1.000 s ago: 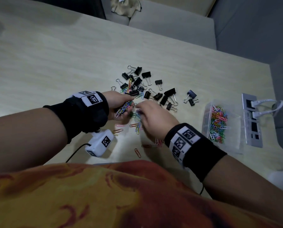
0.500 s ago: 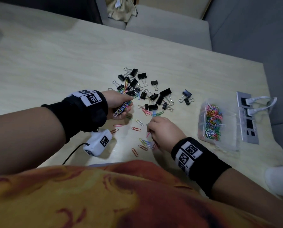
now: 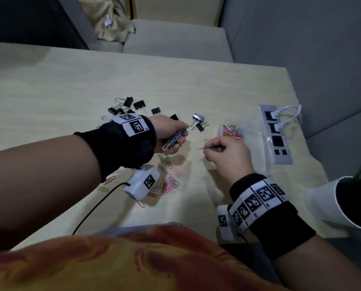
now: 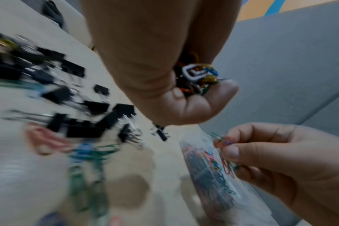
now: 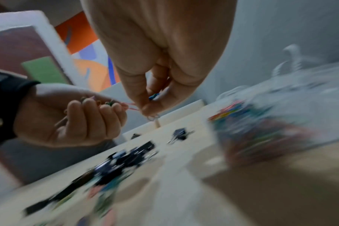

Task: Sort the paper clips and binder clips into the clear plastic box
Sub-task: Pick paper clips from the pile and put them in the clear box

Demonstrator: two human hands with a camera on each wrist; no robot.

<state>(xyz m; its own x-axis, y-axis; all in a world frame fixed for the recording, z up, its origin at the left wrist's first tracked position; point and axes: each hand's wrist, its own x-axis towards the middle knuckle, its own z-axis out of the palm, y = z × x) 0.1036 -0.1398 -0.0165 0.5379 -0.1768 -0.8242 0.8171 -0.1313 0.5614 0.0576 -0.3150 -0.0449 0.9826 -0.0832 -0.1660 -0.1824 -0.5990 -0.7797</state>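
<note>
My left hand is lifted above the table and grips a bundle of coloured paper clips, also seen as paper clips in the left wrist view. My right hand pinches a few paper clips just left of the clear plastic box, which holds a heap of coloured clips. Black binder clips lie scattered behind my left wrist. One binder clip sits between the hands and the box. Loose paper clips lie on the table under my left wrist.
A grey power strip with white plugs lies right of the box near the table's right edge. A white tagged device with a black cable hangs below my left wrist. A white object sits at the right front.
Both hands lifted off the table and moved right toward the box. The right hand left the loose pile with a few clips pinched. The view swung right.
</note>
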